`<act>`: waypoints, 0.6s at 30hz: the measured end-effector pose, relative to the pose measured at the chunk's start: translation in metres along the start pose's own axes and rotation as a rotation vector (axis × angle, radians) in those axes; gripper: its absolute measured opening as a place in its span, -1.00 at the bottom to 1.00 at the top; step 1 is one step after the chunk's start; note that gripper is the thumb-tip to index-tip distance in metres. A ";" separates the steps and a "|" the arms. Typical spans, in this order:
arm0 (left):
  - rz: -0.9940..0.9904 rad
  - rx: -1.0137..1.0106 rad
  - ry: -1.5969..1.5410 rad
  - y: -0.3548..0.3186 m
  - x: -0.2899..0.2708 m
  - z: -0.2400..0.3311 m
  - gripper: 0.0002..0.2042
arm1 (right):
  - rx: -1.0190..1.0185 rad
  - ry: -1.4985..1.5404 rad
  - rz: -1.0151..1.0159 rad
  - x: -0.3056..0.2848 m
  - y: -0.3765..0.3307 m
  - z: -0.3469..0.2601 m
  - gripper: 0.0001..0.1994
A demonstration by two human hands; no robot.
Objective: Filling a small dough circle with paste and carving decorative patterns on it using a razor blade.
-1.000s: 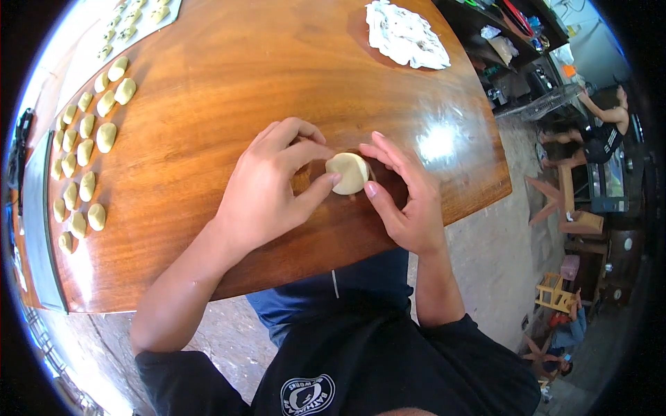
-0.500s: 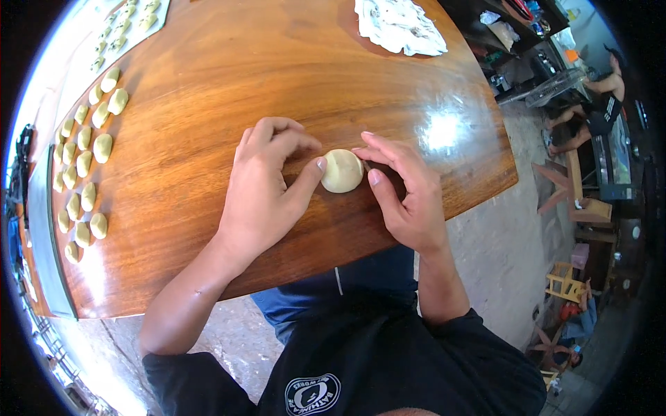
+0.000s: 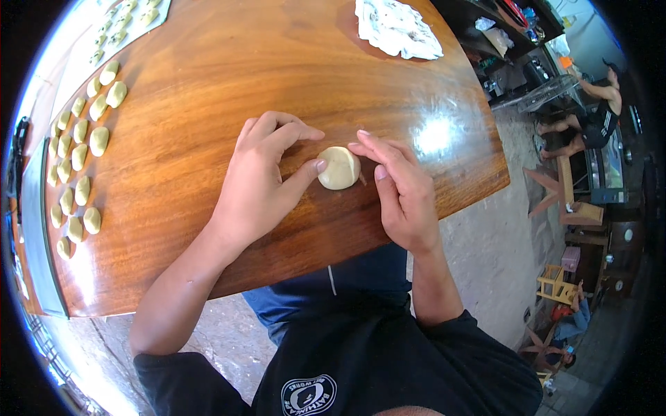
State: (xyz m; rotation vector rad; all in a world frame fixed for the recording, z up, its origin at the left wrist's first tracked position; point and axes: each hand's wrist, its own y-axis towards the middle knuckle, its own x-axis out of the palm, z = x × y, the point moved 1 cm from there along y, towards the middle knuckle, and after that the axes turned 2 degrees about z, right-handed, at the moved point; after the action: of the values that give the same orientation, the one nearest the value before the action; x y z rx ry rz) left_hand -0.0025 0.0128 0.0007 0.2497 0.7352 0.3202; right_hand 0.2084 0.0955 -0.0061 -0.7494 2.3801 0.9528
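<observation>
Against left rim of pale-yellow, round dough piece [image 3: 338, 170] on glossy brown wooden table [image 3: 208, 83], resting left hand [image 3: 258, 166] by thumb, otherwise spread; curling right hand [image 3: 406, 191] at upper-right rim, contact unclear. Baring more top surface than a second ago; likely mid-handling, not clamped. Seeing yellowish oval dough lumps [image 3: 98, 141] well left.

A crumpled white cloth [image 3: 399, 29] lies at the top of the frame, right of centre, beside cluttered dark shelves [image 3: 458, 24] in the upper right. Along the right side, a person in dark clothing [image 3: 602, 126] appears above a pink box [image 3: 570, 258], a yellow stool [image 3: 565, 293] and another person in blue [image 3: 573, 323], past grey floor [image 3: 479, 243].
</observation>
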 end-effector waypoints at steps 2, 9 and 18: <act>-0.002 -0.005 -0.008 -0.001 0.000 0.000 -0.69 | 0.011 0.020 0.012 0.000 0.000 -0.001 -0.54; -0.022 0.047 -0.048 0.001 -0.001 0.004 -0.66 | -0.088 -0.114 0.013 -0.002 -0.004 -0.003 -0.55; -0.098 0.124 -0.078 0.001 0.001 0.008 -0.52 | -0.136 -0.169 0.022 -0.001 -0.006 -0.006 -0.62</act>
State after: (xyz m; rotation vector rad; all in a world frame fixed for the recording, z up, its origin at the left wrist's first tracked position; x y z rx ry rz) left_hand 0.0035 0.0130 0.0066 0.3406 0.6884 0.1712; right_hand 0.2114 0.0878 -0.0044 -0.6656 2.1992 1.1488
